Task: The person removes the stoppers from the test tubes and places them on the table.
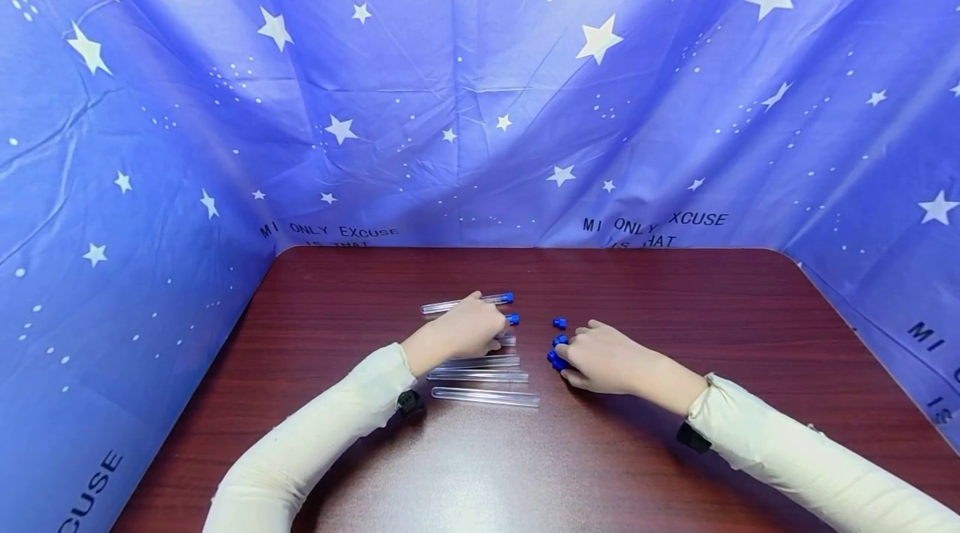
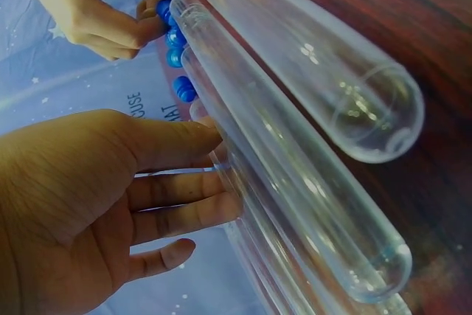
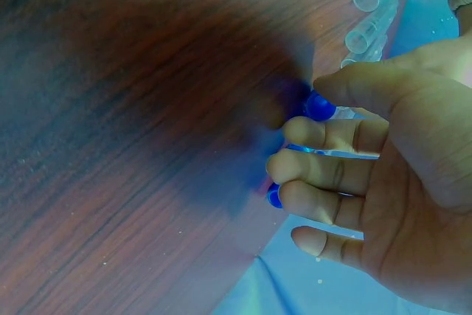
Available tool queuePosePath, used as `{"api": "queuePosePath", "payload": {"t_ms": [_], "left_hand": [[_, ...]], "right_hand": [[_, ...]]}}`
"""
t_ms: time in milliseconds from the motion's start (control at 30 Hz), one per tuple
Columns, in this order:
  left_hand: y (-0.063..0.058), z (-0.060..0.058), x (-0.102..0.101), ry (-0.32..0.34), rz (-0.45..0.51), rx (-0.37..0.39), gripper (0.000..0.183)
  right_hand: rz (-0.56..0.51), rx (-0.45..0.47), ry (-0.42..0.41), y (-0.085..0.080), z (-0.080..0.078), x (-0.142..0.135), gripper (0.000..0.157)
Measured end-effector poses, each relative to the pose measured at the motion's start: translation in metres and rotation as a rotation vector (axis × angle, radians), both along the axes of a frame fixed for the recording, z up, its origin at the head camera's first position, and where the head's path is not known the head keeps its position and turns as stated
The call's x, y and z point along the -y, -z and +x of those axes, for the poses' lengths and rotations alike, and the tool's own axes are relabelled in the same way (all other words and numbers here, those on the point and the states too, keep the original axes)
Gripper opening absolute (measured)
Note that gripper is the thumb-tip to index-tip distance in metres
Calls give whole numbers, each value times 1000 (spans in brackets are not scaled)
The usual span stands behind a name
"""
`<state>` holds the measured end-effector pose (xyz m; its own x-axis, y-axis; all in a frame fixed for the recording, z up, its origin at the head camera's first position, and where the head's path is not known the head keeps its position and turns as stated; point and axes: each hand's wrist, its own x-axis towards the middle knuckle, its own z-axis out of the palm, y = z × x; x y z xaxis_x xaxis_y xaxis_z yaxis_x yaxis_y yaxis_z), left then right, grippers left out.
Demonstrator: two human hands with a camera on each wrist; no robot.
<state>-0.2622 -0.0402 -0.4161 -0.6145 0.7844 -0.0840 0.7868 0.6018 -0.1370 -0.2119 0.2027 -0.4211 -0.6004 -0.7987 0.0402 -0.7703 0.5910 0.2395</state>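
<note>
Over a row of clear test tubes, my left hand (image 1: 467, 326) reaches down, its thumb and loosely extended fingers at an uncapped test tube (image 1: 510, 341). In the left wrist view the fingertips (image 2: 230, 208) meet the tube's edge; a firm hold is not visible. Two tubes beyond carry blue caps, one being the far capped tube (image 1: 457, 304). My right hand (image 1: 609, 359) is at a small cluster of blue caps on the right. Its thumb and index finger pinch a blue cap (image 3: 318, 106), while other caps are partly hidden behind the fingers.
Several uncapped tubes lie nearer, including the nearest tube (image 1: 486, 397). One loose blue cap (image 1: 559, 323) sits just beyond the right hand. A blue starry curtain (image 1: 465, 166) hangs around the dark red wooden table (image 1: 420, 475).
</note>
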Motion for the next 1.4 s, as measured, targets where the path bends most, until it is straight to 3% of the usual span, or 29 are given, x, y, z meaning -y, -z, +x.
{"api": "queuePosePath", "payload": {"t_ms": [300,633,800,1400], "left_hand": [[5,1,1,25,13,-77,15],[7,1,1,10,4,-75,36],[11,0,2,12,20,-106,31],[14,-1,0,-18,-7,-93,36]], "right_hand": [[11,1,0,-2,1,1,19],[25,-28,-6,1,0,0,21],[42,-26,12,3,0,0,23],[-26,-168,-26,7,2,-2,35]]}}
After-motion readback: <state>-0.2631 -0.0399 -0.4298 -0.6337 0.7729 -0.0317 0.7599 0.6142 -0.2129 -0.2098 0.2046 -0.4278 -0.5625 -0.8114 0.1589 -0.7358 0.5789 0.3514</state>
